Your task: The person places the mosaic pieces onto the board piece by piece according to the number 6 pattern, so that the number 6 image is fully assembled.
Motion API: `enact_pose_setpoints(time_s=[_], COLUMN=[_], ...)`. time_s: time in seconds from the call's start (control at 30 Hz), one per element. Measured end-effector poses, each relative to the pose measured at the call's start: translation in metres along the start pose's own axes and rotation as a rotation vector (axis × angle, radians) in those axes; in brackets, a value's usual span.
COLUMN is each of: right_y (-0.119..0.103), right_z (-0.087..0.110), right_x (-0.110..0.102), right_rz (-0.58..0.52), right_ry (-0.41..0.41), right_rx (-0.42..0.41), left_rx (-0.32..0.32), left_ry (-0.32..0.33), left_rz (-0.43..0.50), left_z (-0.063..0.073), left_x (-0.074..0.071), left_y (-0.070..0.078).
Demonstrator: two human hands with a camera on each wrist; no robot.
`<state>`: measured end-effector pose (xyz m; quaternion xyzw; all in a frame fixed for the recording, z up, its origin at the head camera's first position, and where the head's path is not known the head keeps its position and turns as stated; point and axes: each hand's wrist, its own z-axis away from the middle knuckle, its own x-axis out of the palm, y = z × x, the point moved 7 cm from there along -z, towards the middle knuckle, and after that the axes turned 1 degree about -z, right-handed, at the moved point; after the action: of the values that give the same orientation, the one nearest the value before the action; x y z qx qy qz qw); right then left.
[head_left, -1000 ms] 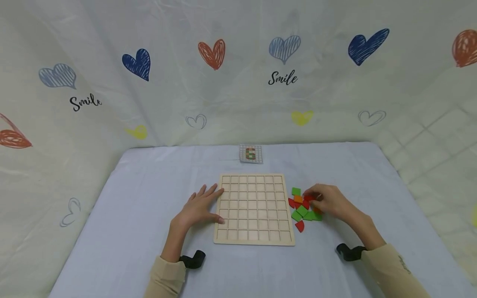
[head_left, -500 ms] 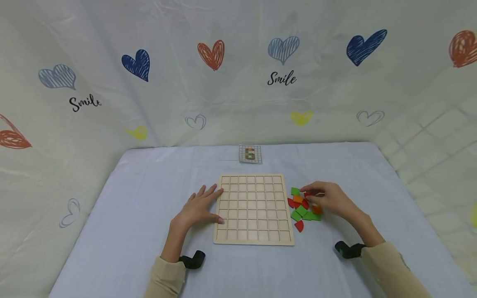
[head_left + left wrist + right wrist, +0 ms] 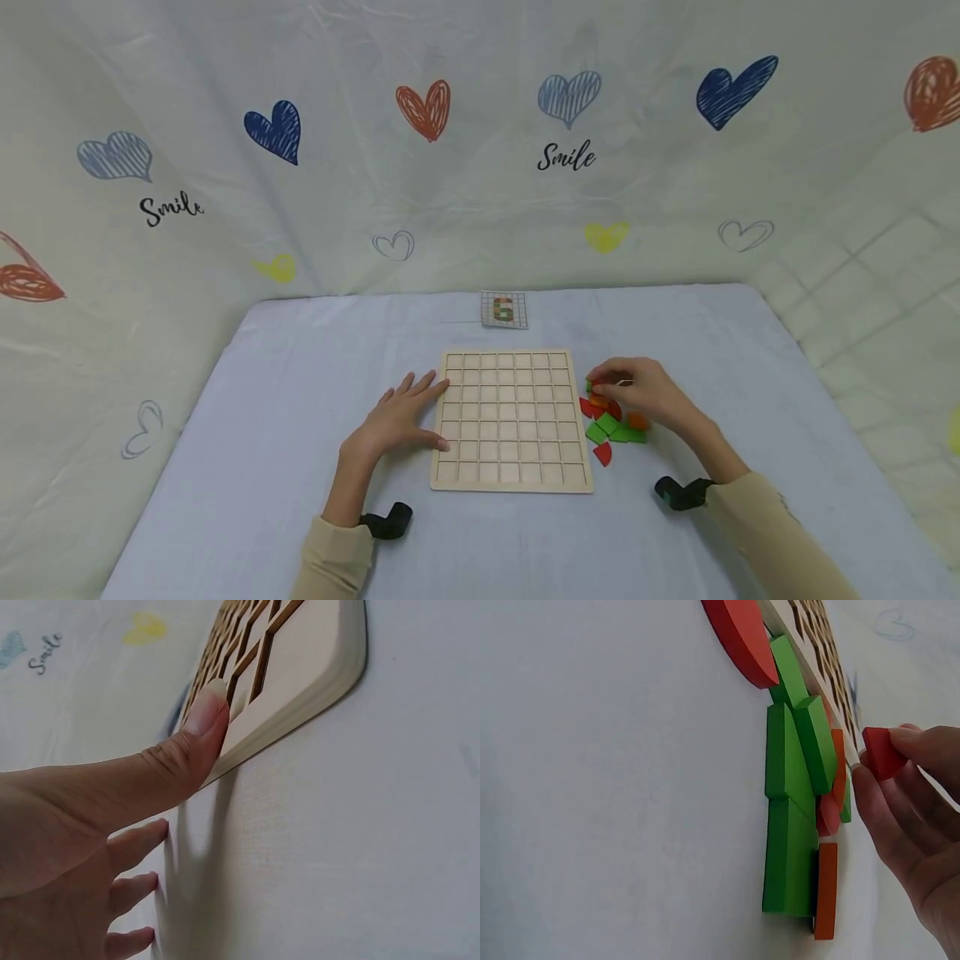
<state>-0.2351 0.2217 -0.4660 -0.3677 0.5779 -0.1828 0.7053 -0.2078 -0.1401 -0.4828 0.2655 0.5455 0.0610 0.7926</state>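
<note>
A wooden grid board lies flat in the middle of the table. On its left edge rests my left hand, fingers spread, the thumb lying over the rim in the left wrist view. My right hand is above the pile of coloured pieces at the board's right side. Between thumb and fingers it pinches a red piece with a curved edge. Below it lie green pieces, an orange square and a red quarter-round piece. Part of the pile's far end is hidden by the right hand.
A small card with a gridded coloured figure lies behind the board. White cloth covers the table, and a curtain printed with hearts hangs behind it. Black wrist cameras sit on both wrists.
My right hand has moved left and slightly away from me over the pile, carrying the red piece. The orange square it covered now shows. My left hand stays on the board.
</note>
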Motion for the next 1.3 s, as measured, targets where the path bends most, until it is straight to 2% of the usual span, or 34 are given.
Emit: enact_pose_setpoints(time_s=[0.33,0.57,1.0,1.3], right_y=[-0.016,-0.029,-0.045,-0.052], right_z=[-0.017,-0.027,-0.051,-0.066], right_x=[0.013,0.021,0.041,0.05], right_rz=[0.0,-0.026,-0.043,-0.044], right_ry=[-0.015,-0.053,-0.112,-0.11], right_rx=[-0.061,-0.079,-0.073,-0.058], left_rx=[0.024,0.014,0.002,0.007], left_ry=[-0.029,-0.034,-0.038,-0.022], left_rz=[0.012,-0.002,0.018,0.001], left_z=[0.001,0.001,0.006,0.005], left_x=[-0.002,-0.002,-0.002,-0.002], left_y=[-0.008,-0.013,-0.003,0.001])
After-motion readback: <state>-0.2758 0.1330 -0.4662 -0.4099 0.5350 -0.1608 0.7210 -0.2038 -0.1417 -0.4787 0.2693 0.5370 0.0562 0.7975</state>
